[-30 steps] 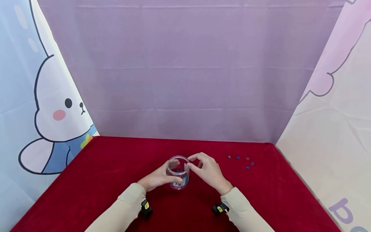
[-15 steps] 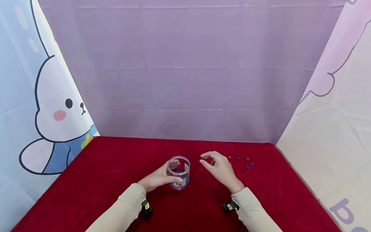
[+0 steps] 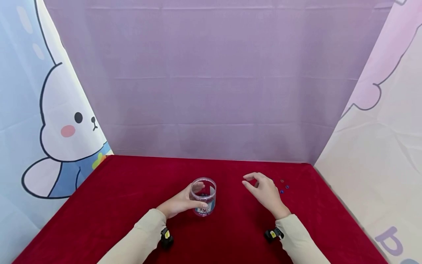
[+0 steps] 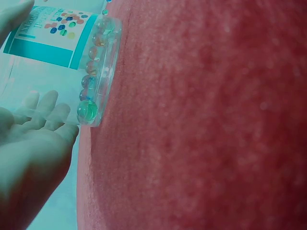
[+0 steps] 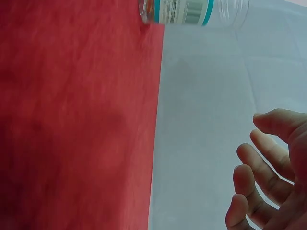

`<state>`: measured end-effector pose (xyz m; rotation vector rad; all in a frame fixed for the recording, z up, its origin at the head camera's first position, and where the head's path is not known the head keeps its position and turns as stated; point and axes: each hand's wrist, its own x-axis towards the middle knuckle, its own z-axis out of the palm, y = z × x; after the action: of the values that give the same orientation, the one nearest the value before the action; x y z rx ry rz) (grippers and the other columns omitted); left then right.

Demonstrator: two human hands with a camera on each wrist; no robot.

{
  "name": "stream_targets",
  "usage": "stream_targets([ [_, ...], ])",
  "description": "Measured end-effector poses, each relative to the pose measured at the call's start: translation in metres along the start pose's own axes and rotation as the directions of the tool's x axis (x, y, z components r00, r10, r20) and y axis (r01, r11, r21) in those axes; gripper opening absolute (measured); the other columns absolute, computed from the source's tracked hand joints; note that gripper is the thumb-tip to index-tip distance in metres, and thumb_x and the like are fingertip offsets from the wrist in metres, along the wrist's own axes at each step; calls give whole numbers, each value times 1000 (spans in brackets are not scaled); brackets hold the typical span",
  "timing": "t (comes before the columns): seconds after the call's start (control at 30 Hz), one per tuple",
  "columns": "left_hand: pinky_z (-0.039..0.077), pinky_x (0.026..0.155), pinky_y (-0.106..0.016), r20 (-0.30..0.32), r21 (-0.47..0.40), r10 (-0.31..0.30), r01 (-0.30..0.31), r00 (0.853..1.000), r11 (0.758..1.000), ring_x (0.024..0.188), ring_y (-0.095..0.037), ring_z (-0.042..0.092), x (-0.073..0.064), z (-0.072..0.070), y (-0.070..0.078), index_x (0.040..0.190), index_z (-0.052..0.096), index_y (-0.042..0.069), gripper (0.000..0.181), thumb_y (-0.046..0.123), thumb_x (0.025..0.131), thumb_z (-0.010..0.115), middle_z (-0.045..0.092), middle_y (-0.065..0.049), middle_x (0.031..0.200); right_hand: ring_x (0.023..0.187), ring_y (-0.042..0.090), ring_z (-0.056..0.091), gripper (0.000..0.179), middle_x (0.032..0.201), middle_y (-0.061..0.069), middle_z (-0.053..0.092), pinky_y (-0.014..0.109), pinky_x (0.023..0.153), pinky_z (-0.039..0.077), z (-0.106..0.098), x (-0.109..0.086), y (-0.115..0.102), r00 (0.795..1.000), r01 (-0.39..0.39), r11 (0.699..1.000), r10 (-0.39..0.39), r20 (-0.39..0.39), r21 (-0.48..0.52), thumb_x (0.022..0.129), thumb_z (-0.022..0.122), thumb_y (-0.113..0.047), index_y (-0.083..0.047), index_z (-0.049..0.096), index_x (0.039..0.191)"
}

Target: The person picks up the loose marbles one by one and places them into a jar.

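Observation:
A clear round jar [image 3: 208, 204] without a lid stands upright on the red cloth, its label printed with coloured balls. My left hand [image 3: 179, 202] grips it, thumb on the near side and fingers round the far side. In the left wrist view, glass marbles [image 4: 87, 111] lie along the jar's bottom. My right hand [image 3: 265, 192] hovers to the right of the jar, fingers loosely bent, thumb and index finger apart with nothing between them. Beyond it, a few loose marbles [image 3: 281, 191] lie on the cloth; others are hidden behind the hand.
A red cloth [image 3: 132, 183] covers the table. A lilac curtain [image 3: 211, 84] hangs along its back edge. Printed sheets flank it, with a cartoon rabbit [image 3: 66, 139] on the left one. Each wrist wears a small black camera.
My right hand has moved from the jar's rim to the right, towards the loose marbles, and now covers some of them. My left hand and the jar have stayed in place.

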<state>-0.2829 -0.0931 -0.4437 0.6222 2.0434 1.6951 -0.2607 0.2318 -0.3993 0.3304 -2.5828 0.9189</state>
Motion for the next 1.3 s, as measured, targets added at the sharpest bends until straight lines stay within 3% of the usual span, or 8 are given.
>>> stream_targets([
  [0.1,42,105,-52,-3,3,-3,3,1000,1000,140,-35,32,-1,0,0,155,27,8,86,28,89,79,31,-11,159,68,14,53,25,105,-3,68,27,46,44,-5,-1,7,1000,-16,1000,16,-8,-8,90,77,-24,-14,74,113],
  [0.3,41,106,-52,-5,7,2,-1,1000,1000,140,-36,32,-2,0,0,155,27,9,86,28,89,78,31,-10,159,69,12,53,23,103,-1,68,27,57,46,-14,-3,19,999,-23,999,21,-35,-47,90,77,-21,-13,74,111],
  [0.4,41,106,-52,-4,10,3,-3,1000,1000,141,-35,32,-2,0,0,155,26,8,87,28,89,78,31,-10,159,66,13,52,23,103,1,69,28,54,45,-18,-3,26,999,-36,997,32,-42,-75,90,76,-22,-12,74,111],
  [0.67,41,106,-52,-4,6,3,-3,1000,1000,141,-35,32,-1,0,-1,155,26,7,87,27,89,79,31,-10,159,77,14,57,19,104,-2,69,33,60,46,-27,-4,48,994,-96,987,88,-59,-133,92,74,-28,-18,74,108],
  [0.87,41,106,-52,-9,10,0,0,1000,1000,141,-35,32,-1,0,0,155,27,8,87,28,89,79,31,-10,159,71,15,56,25,106,2,69,35,58,45,-34,-4,62,988,-151,975,146,-43,-161,94,71,-32,-16,73,112],
  [1.3,43,104,-51,-8,8,1,-1,1000,1000,140,-35,33,-2,0,1,155,27,8,87,27,88,79,32,-9,159,93,30,65,31,114,10,70,46,64,49,-48,-6,90,961,-272,940,276,-10,-206,95,66,-36,-15,73,117],
])
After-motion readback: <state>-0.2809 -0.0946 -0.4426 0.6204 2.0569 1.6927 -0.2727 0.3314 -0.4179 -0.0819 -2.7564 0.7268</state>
